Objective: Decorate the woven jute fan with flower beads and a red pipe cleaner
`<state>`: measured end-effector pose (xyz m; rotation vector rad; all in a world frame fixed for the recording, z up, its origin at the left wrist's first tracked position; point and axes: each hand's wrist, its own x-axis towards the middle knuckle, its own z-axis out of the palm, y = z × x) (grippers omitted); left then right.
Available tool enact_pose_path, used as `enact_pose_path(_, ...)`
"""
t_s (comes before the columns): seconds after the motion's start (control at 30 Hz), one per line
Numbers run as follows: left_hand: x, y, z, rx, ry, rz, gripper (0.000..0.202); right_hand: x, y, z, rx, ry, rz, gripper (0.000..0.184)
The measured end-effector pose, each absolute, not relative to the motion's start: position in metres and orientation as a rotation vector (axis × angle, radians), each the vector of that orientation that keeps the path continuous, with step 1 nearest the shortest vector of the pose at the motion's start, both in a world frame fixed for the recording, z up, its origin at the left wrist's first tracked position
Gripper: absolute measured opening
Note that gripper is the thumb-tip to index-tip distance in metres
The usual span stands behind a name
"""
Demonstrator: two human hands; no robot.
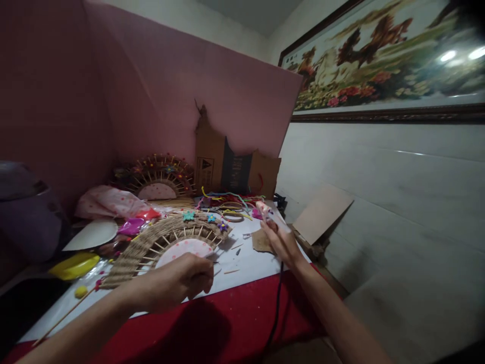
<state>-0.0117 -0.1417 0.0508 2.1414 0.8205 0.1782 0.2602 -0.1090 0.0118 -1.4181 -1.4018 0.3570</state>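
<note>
My left hand (178, 283) rests near the table's front edge with its fingers curled in a pinch on a thin dark stick, right beside a woven fan-shaped piece (159, 241) with a pink paper half-disc (184, 248) at its base. Small felt flowers (188, 216) sit along the fan's upper rim. My right hand (282, 243) reaches out over the table's right side and grips a glue gun (270, 216), whose black cord (276, 308) hangs down over the red cloth.
A second decorated fan (157, 178) leans at the back by a cardboard box (231, 169). Coloured pipe cleaners (227, 197), tape rolls, plastic bags (108, 202), a white paper plate (93, 233), and a yellow object (74, 265) crowd the table. A cardboard sheet (322, 212) leans against the right wall.
</note>
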Motion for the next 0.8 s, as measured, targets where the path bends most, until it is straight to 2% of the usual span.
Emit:
enact_pose_path(0.17,-0.016,-0.155,0.033,2.13,0.853,0.222,0.016,0.288,-0.129,-0.017,-2.131,-1.661,0.019,0.036)
enact_pose_path(0.3,-0.02,-0.16,0.015,2.115,0.861,0.351,0.02,0.284,-0.137,-0.028,-2.322,-1.836,-0.072,0.036)
enact_pose_path(0.4,-0.027,-0.162,0.005,2.092,0.916,0.42,0.022,0.272,-0.143,-0.02,-2.259,-1.884,-0.373,0.032)
enact_pose_path(0.5,-0.034,-0.164,0.0,2.136,0.967,0.523,0.021,0.247,-0.15,-0.005,-1.992,-1.893,-0.578,0.029)
enact_pose_path(0.63,-0.043,-0.167,-0.008,2.169,0.991,0.612,0.02,0.202,-0.155,0.009,-1.645,-2.074,-0.423,0.023)
enact_pose_path(0.8,-0.05,-0.17,-0.016,2.152,1.036,0.691,0.019,0.155,-0.146,0.013,-1.518,-2.183,-0.255,0.021)
